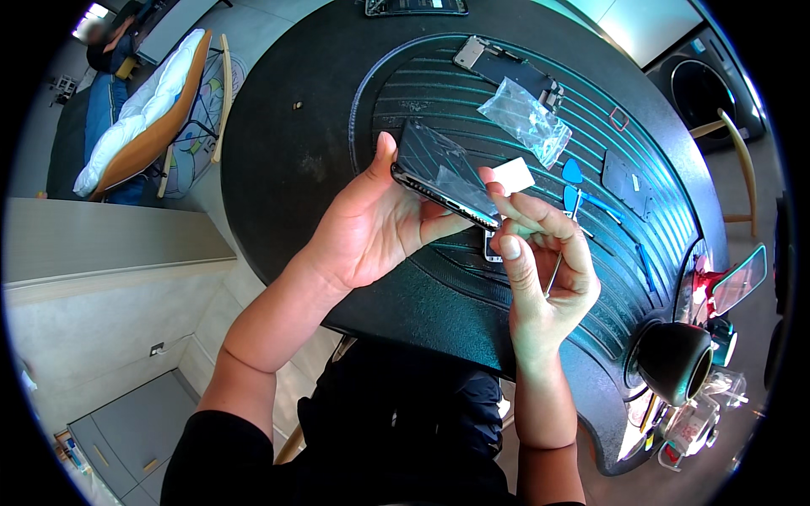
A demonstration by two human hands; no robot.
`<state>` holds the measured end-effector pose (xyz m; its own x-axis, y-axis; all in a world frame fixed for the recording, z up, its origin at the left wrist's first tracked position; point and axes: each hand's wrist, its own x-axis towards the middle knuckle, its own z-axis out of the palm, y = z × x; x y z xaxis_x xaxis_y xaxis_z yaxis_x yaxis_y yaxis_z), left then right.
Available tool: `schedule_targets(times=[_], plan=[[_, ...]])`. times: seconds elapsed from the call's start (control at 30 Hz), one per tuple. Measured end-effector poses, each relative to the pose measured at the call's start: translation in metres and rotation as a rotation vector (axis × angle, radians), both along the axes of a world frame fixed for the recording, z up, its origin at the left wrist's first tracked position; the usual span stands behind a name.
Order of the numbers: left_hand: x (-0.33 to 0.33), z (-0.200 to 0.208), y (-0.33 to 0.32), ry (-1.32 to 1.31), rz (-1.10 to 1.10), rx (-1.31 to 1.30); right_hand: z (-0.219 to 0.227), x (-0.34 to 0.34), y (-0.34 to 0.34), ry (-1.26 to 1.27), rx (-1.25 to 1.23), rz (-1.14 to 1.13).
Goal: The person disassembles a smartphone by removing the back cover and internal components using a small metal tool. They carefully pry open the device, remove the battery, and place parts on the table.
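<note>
A black smartphone (443,169) with a glossy, reflecting face is held tilted above the table, its port edge turned toward me. My left hand (359,228) grips it, thumb at the left end and fingers underneath. My right hand (548,270) is at the phone's right corner, thumb and fingertips close together there; whether they pinch something small is hidden. A slim metal rod-like tool (555,274) is tucked between the right hand's fingers. A white square piece (514,175) lies just beyond that hand. Below the phone, a pale-edged part (492,247) is mostly covered.
On the ribbed black table (287,194) lie an opened phone assembly (506,69), a clear plastic bag (527,122), blue picks (572,171), a blue-handled tool (603,207) and a dark flat plate (627,184). A dark pot (675,363) stands at the right edge. Another person (114,46) is far left.
</note>
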<state>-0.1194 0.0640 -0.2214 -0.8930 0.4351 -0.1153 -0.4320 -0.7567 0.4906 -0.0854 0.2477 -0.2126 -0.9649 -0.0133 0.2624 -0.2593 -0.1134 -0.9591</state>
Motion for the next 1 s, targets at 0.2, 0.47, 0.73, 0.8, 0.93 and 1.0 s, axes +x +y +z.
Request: schedule_targets(times=[0.2,0.47,0.73,0.8,0.93,1.0], plan=[[-0.0004,0.0007,-0.0004,-0.002,-0.015,0.016,-0.0007,-0.0001,-0.0002,0.005,-0.015,0.006],[-0.0005,-0.0006,-0.001,0.006,-0.02,0.008,0.0006,0.0002,-0.0006,0.0,-0.006,0.004],[-0.0005,0.0004,-0.0013,0.014,-0.023,-0.01,0.0013,0.0002,-0.001,0.003,-0.007,0.005],[-0.0006,0.0004,-0.0015,0.018,-0.025,-0.012,0.0013,0.0002,-0.0011,0.003,-0.004,0.006],[-0.0004,-0.001,-0.0015,0.01,-0.02,-0.023,0.0008,0.0004,-0.0007,0.0,0.004,0.01],[-0.0002,-0.0004,-0.0014,0.018,-0.018,-0.032,0.0008,0.0004,-0.0007,-0.002,0.005,0.012]])
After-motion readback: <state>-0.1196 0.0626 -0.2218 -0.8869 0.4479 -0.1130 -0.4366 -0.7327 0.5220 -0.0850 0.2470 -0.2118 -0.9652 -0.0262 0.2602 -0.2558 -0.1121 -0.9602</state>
